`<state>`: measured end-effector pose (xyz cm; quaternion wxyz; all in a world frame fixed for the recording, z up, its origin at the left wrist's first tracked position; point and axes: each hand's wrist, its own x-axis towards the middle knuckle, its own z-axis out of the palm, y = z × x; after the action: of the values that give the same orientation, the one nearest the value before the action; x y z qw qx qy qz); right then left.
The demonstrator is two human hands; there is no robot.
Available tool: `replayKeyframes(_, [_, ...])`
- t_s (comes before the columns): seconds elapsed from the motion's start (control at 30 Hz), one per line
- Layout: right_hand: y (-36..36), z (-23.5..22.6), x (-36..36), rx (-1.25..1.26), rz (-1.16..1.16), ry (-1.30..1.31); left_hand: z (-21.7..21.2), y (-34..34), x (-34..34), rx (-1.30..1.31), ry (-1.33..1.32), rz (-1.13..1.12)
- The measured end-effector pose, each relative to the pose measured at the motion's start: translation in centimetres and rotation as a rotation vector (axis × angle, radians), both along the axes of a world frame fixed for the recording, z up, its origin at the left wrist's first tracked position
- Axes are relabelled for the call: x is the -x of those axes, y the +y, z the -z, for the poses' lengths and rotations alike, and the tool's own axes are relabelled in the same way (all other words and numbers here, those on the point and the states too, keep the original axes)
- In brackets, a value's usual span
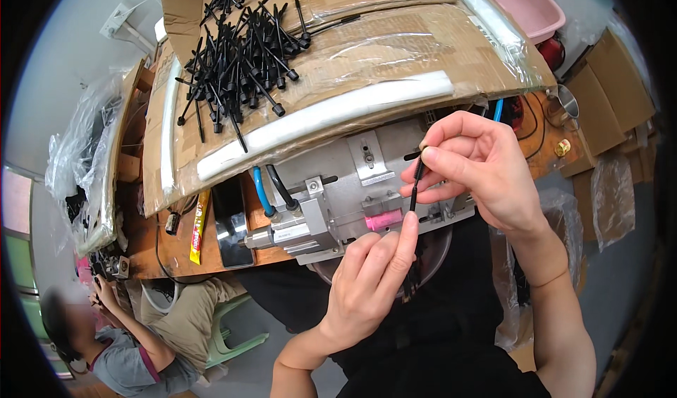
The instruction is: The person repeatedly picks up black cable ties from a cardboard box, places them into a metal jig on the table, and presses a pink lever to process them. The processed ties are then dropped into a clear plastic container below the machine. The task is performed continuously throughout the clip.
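Observation:
In front of my chest, a thin black wand [415, 190], like a mascara brush, stands nearly upright between my two hands. Thumb and forefinger of my right hand [483, 169] pinch its upper end, the other fingers curled loosely. My left hand [370, 274] is closed at the wand's lower end, its forefinger pointing up along it; that end is hidden by the fingers. Just behind the hands lies a metal fixture [342, 161] with a bright pink block [383, 219] and a pneumatic cylinder [300, 234] at its left.
Above the fixture, a cardboard sheet [395, 45] carries a heap of black capped wands [243, 66]. A phone [233, 228] and yellow packet [199, 227] lie left. Beneath my hands is a clear bowl [443, 253]. A pink basin [522, 6] stands back right; another person [141, 341] sits lower left.

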<state>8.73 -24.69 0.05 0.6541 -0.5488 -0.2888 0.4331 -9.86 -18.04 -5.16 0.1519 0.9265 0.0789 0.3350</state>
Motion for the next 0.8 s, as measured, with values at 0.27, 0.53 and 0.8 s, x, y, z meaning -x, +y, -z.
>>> replayKeyframes(0.27, [-1.8,-0.5,-0.3,0.118,-0.187,0.05,0.1,-0.2,1.7,0.556,-0.037,0.266])
replayKeyframes(0.53, [-2.9,3.4,1.7,-0.011,0.143,-0.27,2.9,-2.6,1.3,0.323,0.103,-0.032])
replayKeyframes(0.8, [-4.2,4.4,2.2,-0.091,0.326,-0.347,5.2,-2.5,0.3,0.101,0.339,-0.216])
